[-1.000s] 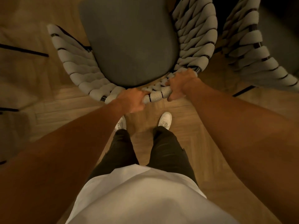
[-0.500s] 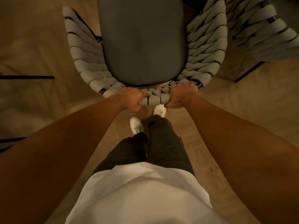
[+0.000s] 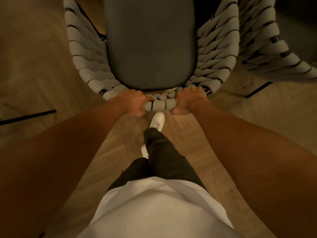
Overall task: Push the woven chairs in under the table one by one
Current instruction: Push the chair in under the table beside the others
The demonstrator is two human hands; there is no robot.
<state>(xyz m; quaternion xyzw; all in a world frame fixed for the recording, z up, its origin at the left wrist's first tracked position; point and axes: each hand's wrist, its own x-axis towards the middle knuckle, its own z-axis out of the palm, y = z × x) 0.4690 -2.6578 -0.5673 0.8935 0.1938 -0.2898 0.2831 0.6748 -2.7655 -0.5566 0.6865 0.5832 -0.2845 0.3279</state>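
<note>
The left hand [image 3: 133, 102] and the right hand [image 3: 187, 102] both grasp the top rail of the woven chair [image 3: 160, 105], beside a second woven chair [image 3: 267, 48].

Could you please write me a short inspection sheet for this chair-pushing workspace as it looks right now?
Surface: wooden floor, parquet pattern, dim warm light.
Job's things: woven chair with a grey seat cushion, directly in front of the person; second woven chair beside it at upper right; the table is not clearly visible.
Clutter: nothing seen.
Hands: left hand and right hand both grip the top rail of the woven chair's back, a stretch of rail showing between them.
Cables: nothing seen; dark thin lines on the floor at left and right cannot be identified.
Surroundings: the person's white shoe is stepped forward under the rail.
</note>
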